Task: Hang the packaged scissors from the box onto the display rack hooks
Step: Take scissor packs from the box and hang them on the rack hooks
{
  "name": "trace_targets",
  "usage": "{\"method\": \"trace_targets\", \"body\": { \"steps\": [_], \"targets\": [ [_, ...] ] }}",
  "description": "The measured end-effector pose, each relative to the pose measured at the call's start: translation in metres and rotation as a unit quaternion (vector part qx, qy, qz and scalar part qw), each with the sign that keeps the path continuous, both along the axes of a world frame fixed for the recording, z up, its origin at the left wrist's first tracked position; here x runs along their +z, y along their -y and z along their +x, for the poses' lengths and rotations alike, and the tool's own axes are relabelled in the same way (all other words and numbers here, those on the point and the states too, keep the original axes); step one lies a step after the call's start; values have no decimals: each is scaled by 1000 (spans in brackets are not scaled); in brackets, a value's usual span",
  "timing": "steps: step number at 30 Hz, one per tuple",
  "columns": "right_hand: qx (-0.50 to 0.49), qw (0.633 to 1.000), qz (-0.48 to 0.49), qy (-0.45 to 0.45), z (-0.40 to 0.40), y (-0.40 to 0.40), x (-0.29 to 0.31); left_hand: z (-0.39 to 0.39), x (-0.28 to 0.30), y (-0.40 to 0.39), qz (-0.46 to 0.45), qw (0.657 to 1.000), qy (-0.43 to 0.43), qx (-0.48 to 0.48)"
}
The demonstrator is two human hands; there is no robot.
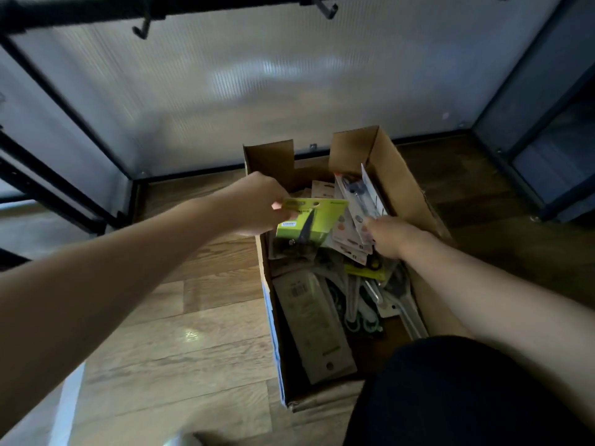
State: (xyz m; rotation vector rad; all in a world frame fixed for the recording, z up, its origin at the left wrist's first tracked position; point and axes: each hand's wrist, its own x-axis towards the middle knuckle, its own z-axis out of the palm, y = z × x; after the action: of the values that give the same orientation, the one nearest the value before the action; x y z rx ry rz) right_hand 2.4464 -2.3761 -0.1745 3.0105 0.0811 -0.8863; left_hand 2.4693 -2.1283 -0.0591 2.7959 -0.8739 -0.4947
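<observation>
Wooden floor (199, 317); lime-green scissors pack (310, 220), dark blades.

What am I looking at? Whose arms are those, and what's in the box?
The arms belong to a person wearing a camera on their head, so you see what they see, looking down. There is no robot here. On the wooden floor stands an open cardboard box full of packaged scissors. The left hand pinches a green pack of scissors by its top edge. The right hand grips some pale packs in the box. Up at the top are the black hooks of the rack, where the packs will hang. No packs can be seen on them.
</observation>
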Motion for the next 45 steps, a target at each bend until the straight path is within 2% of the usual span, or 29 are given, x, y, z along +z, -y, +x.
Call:
{"method": "trace_targets", "body": {
  "steps": [5,11,17,25,27,29,32,34,37,41,45],
  "targets": [
    [-35,999,15,19,0,-5,-5,-3,2,-11,-72,995,14,73],
    [-40,999,27,10,-8,3,-4,-4,2,-3,-87,993,5,77],
    [-57,991,57,108,-12,14,6,6,17,4,-105,990,15,96],
    [-45,972,169,156,-8,10,17,15,29,-3,-137,974,56,171],
    [-28,972,163,167,-5,2,25,15,29,-6,-140,973,56,173],
    [-22,956,198,216,-1,-11,38,15,31,-8,-139,973,61,174],
    [-28,908,285,306,5,-31,63,16,33,-8,-141,972,70,174],
    [-37,882,330,335,9,-39,77,17,32,-8,-145,970,78,178],
    [-29,882,324,341,11,-46,87,18,31,-7,-157,962,99,198],
    [-30,899,255,354,6,-48,98,18,36,-5,-169,955,121,214],
    [-5,880,200,432,8,-45,111,14,41,-1,-190,949,149,203]
  ]
}}
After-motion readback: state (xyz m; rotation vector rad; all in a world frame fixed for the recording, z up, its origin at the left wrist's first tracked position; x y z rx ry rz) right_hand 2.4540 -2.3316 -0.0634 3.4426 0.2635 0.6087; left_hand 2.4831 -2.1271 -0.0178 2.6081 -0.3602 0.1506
